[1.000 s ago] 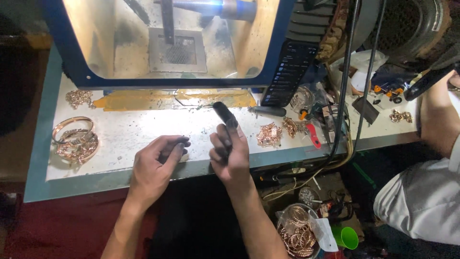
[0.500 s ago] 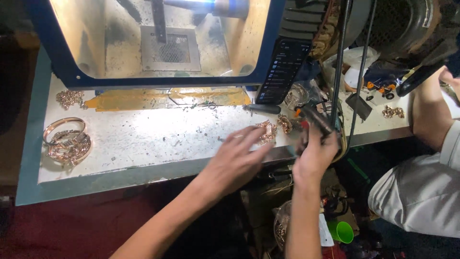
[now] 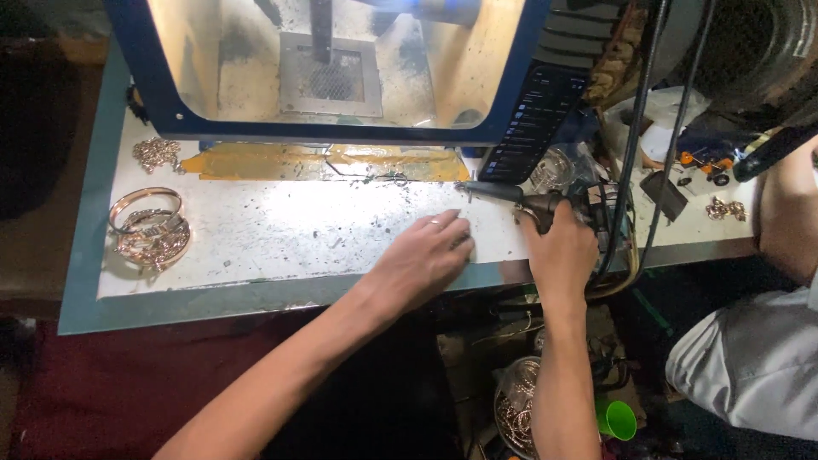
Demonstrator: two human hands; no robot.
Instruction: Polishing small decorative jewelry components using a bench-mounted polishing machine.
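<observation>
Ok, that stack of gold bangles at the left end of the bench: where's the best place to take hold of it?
Pinch the raised rim of the top bangle in the bangles, coming from above. They lie flat and stacked on the white bench top, so only the upper edges are free. The left hand is nearer; the right hand already holds a dark tool.

From mid-frame a second ago, both hands have swung right: the right hand (image 3: 561,249) now grips a dark pointed tool (image 3: 511,195), the left hand (image 3: 423,255) lying flat on the desk (image 3: 281,230).
</observation>
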